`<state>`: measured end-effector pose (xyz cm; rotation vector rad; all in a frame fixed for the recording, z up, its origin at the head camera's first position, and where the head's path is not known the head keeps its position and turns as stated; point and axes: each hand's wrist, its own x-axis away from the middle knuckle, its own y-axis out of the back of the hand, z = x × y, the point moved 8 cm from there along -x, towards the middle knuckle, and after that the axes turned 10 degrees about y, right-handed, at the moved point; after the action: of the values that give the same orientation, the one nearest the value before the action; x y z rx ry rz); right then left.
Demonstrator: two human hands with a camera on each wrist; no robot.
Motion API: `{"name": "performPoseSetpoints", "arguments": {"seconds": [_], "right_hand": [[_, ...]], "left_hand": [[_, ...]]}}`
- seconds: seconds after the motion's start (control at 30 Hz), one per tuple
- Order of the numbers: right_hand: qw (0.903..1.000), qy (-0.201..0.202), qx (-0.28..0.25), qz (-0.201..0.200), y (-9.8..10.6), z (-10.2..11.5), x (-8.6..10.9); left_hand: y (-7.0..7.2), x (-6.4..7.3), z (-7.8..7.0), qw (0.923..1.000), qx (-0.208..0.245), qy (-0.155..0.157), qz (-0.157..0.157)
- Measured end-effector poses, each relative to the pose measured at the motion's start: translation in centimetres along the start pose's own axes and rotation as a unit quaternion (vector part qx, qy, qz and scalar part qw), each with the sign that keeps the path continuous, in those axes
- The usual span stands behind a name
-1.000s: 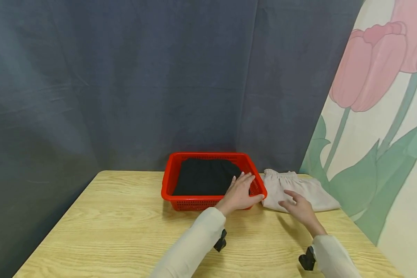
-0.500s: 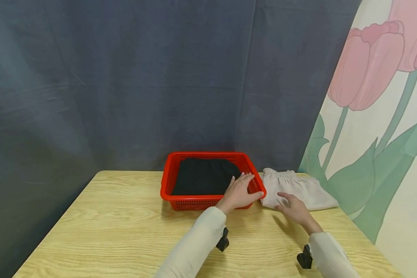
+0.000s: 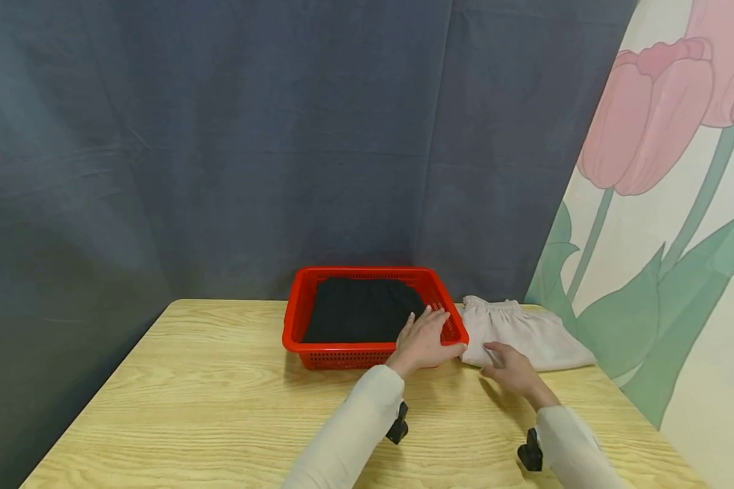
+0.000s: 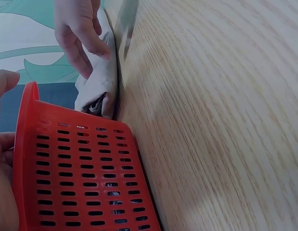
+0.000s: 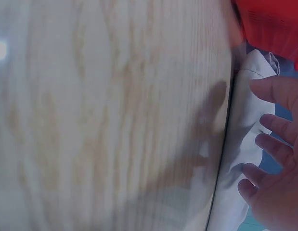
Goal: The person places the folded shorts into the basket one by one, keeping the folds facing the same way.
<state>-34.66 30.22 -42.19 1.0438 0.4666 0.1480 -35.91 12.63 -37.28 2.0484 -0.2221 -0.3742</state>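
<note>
My left hand (image 3: 425, 341) rests at the front right corner of a red plastic basket (image 3: 342, 348). Its fingers reach over the rim and the thumb lies along the corner; in the left wrist view the basket's slotted wall (image 4: 86, 168) hides part of those fingers. Folded black cloth (image 3: 362, 309) fills most of the basket. To the right lies a pale folded garment with a gathered elastic waistband (image 3: 526, 333). Above its near edge hovers my right hand (image 3: 514, 370), fingers spread and loosely bent. In the right wrist view nothing is between these fingers (image 5: 276, 127).
The wooden table (image 3: 220, 401) extends left and front of the basket. A dark curtain (image 3: 281, 149) hangs behind its back edge. On the right, a wall with painted tulips (image 3: 667, 272) borders the table, close to the garment.
My right hand has shifted left along the garment's near edge, closer to the basket. The left hand stays at the basket corner with barely any movement. Basket and garment look unmoved.
</note>
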Motion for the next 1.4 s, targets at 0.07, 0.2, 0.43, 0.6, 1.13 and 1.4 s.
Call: {"name": "performPoseSetpoints", "arguments": {"seconds": [0.07, 0.2, 0.43, 0.6, 1.13, 1.4], "right_hand": [[1.0, 0.001, 0.002, 0.002, -0.2, -0.1, -0.1], [0.9999, -0.001, 0.004, 0.013, -0.7, -0.4, -0.3], [0.9995, -0.014, 0.011, 0.026, -0.9, -0.8, -0.2], [0.9988, -0.026, 0.023, 0.035, -1.3, -1.4, -0.2], [0.9981, 0.012, 0.056, 0.023, -1.5, -1.7, -0.5], [0.9971, 0.016, 0.071, 0.02, -1.6, -1.8, -0.6]], "left_hand": [[0.0, 0.0, 0.0, 1.0, -0.003, 0.001, 0.001], [-0.1, 0.1, 0.1, 0.9999, -0.013, 0.002, 0.004], [-0.1, 0.1, -0.1, 0.9998, -0.018, 0.001, 0.001], [-0.2, 0.1, 0.0, 0.9997, -0.025, 0.003, 0.0], [-0.5, 0.3, -0.2, 0.9988, -0.039, -0.009, 0.027], [-0.8, 0.2, -0.3, 0.9965, -0.05, -0.017, 0.065]]}}
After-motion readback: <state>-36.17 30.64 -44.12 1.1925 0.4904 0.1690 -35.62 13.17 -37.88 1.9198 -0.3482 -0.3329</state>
